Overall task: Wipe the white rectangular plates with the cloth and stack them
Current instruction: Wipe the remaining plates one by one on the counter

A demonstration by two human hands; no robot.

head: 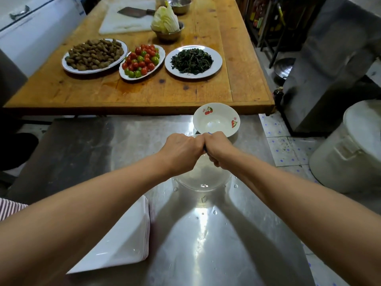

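Note:
A stack of white rectangular plates (127, 240) lies at the near left of the steel table (226, 244), partly under my left forearm. My left hand (181, 151) and my right hand (218, 149) are fisted and pressed knuckle to knuckle over the middle of the table. Between them they grip a white cloth with a blue bit (208, 133), of which only a thin edge shows. Below the hands sits a round white dish (204, 180), wet, with water drops around it.
A white bowl with cherry prints (216, 120) stands just beyond my hands. Behind it a wooden table (144, 96) carries three plates of food, a cutting board and a cleaver. A large white lidded bucket (350, 151) stands on the floor to the right.

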